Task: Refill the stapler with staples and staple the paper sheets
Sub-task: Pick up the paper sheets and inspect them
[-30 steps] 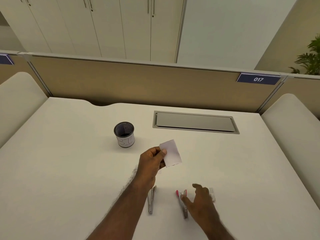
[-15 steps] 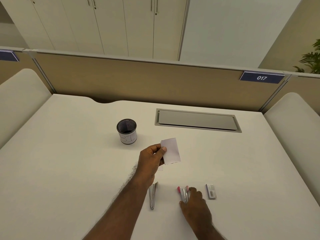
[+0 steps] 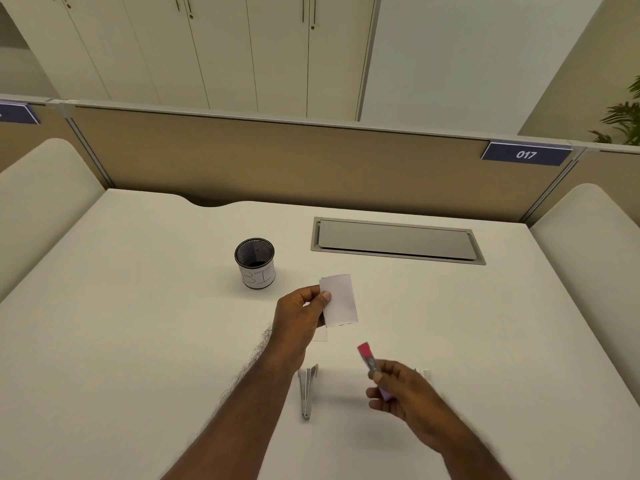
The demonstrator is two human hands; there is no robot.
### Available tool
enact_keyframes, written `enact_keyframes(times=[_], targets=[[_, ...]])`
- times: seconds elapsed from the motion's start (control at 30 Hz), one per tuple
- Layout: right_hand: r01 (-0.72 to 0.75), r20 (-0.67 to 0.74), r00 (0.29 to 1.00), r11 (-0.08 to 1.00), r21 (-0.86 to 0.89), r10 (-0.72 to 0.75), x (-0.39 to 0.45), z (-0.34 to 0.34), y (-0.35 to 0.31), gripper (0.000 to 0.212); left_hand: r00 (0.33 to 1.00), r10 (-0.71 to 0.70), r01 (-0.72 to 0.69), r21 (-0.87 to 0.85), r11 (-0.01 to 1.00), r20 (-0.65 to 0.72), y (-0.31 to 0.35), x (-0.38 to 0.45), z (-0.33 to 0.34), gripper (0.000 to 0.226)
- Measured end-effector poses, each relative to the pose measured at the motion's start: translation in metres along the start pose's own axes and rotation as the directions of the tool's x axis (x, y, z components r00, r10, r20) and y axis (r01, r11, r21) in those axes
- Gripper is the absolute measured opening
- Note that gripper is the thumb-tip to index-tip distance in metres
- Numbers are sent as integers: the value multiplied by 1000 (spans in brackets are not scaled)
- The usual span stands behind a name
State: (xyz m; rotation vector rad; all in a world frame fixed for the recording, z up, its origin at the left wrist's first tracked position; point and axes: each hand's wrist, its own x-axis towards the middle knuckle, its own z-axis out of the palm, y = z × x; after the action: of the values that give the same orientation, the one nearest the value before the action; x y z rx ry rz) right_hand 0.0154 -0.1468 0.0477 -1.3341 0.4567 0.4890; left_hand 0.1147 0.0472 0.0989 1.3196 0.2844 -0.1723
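My left hand (image 3: 301,311) pinches small white paper sheets (image 3: 341,299) by their left edge and holds them above the white desk (image 3: 138,323). My right hand (image 3: 401,396) grips a small stapler (image 3: 369,360) with a pink-red tip, lifted off the desk and pointing up toward the paper. A second, plain metal tool (image 3: 307,389) lies flat on the desk between my forearms. The staple box (image 3: 424,372) is mostly hidden behind my right hand.
A mesh pen cup (image 3: 255,263) with a white label stands left of centre. A grey cable hatch (image 3: 396,242) is set into the desk's far side. A beige partition (image 3: 277,161) closes off the back.
My right hand closed on the pink-tipped stapler and lifted it off the desk toward the paper. My left hand kept holding the paper in about the same place.
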Motion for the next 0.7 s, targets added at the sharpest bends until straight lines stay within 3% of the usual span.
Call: enact_keyframes(times=[0.23,0.33,0.7], targets=[[132,121,984,991,-27,-128,-19,-3,-58,34,1000,12,-12,-8,1000,9,8,0,1,12],[218,115,972,966,-140,-203,-25,2,-76,40,1000,7,-7,13,1000,8,8,0,1,11],[326,129,945,858,-397,-299,-19,9,-107,26,997,37,-44,107,993,67,12,-4,4,15]])
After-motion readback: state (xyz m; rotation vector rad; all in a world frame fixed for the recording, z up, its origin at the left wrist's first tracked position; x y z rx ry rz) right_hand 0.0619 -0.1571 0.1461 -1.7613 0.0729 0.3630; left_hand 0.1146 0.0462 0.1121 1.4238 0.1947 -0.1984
